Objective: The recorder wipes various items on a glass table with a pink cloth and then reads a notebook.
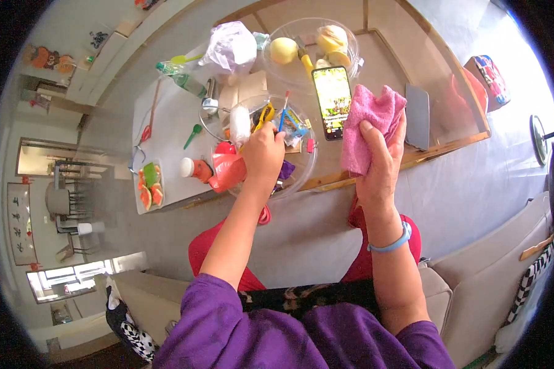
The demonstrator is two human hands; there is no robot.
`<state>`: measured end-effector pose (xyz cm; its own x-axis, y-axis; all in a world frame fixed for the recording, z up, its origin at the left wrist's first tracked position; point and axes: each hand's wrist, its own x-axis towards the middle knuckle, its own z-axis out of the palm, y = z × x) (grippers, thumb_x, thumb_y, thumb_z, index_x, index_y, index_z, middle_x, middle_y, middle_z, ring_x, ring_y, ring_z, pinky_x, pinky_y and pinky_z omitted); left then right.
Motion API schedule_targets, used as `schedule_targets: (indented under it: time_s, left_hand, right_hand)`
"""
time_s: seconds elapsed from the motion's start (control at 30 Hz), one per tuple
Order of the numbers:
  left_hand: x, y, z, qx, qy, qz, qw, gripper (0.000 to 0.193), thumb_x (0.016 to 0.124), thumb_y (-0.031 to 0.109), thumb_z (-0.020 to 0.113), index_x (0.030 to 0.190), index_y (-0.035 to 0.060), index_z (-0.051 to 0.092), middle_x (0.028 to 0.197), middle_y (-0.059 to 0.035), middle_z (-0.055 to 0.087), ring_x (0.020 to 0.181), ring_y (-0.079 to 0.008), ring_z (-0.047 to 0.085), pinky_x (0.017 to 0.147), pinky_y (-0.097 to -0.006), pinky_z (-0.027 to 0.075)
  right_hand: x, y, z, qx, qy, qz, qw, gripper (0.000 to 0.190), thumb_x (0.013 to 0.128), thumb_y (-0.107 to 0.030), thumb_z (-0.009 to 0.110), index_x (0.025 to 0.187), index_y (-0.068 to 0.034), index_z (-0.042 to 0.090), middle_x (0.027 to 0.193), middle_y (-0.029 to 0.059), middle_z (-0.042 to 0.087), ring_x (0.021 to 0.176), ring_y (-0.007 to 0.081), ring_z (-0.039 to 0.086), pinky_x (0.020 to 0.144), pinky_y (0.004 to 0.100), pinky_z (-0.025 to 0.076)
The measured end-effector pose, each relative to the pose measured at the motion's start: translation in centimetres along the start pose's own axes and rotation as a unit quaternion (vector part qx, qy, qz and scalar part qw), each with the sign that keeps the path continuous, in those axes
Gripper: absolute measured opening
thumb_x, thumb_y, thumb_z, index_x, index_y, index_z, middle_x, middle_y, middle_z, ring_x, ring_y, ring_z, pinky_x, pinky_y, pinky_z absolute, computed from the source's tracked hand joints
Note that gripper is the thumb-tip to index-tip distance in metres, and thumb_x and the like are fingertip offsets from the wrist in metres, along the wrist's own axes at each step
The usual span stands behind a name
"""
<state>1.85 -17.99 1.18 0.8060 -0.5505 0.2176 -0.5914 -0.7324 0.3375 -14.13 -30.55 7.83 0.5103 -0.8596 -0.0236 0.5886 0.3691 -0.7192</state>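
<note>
My right hand holds a folded pink cloth, the thumb pressed on its front. My left hand reaches down into a round clear plastic tray on the table. Its fingertips are at a yellow-handled tool, perhaps scissors, and close to a blue stick; the curled fingers hide whether they grip anything. In the tray lie a white roll, small packets and a purple wrapper. A red plastic bag hangs over its left side. A lit smartphone stands between tray and cloth.
Behind are a clear bowl with yellow fruit, a white plastic bag and a green bottle. Leftward lie an orange bottle, a green spoon and a fruit-patterned tray. A grey flat case is right.
</note>
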Motion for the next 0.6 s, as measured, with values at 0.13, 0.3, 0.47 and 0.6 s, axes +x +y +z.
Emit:
schedule_targets:
  time_s: [0.13,0.3,0.47,0.6]
  left_hand:
    - [0.6,-0.1,0.4,0.071,-0.001,0.003,0.997,0.02,0.081,0.024,0.068,0.082,0.0035,0.065,0.074,-0.0159,0.066,0.072,-0.0347,0.065,0.066,-0.0444,0.05]
    - [1.7,-1.7,-3.0,-0.114,-0.022,-0.109,0.987,0.027,0.082,0.024,0.068,0.073,-0.0009,0.065,0.062,-0.0143,0.064,0.057,-0.0269,0.062,0.06,-0.0366,0.049]
    - [1.1,-2.6,-4.6,0.014,0.019,-0.055,0.998,0.026,0.082,0.025,0.07,0.074,0.0007,0.063,0.066,-0.0133,0.065,0.061,-0.029,0.064,0.06,-0.0391,0.049]
    - [-0.3,-1.7,-4.4,-0.019,0.053,-0.013,0.998,0.02,0.082,0.02,0.068,0.075,0.0021,0.061,0.071,-0.0137,0.066,0.067,-0.0307,0.065,0.062,-0.0407,0.049]
  right_hand:
    - [0.3,0.0,-0.3,-0.005,0.0,0.002,1.0,0.068,0.082,-0.003,0.062,0.142,-0.005,0.03,0.122,0.0078,0.051,0.108,0.016,0.053,0.093,0.0288,0.045]
    - [0.5,-0.1,-0.2,-0.006,0.009,0.015,1.0,0.065,0.082,-0.004,0.064,0.139,-0.005,0.033,0.119,0.008,0.052,0.105,0.0156,0.055,0.089,0.0279,0.047]
    - [0.5,0.5,0.0,-0.016,0.019,0.013,1.0,0.062,0.082,-0.006,0.067,0.136,-0.005,0.037,0.113,0.0074,0.056,0.097,0.0146,0.059,0.081,0.0262,0.051]
    - [0.7,0.9,-0.2,-0.011,0.018,0.008,1.0,0.062,0.082,-0.006,0.067,0.136,-0.005,0.037,0.113,0.0075,0.056,0.097,0.0146,0.059,0.082,0.0262,0.051]
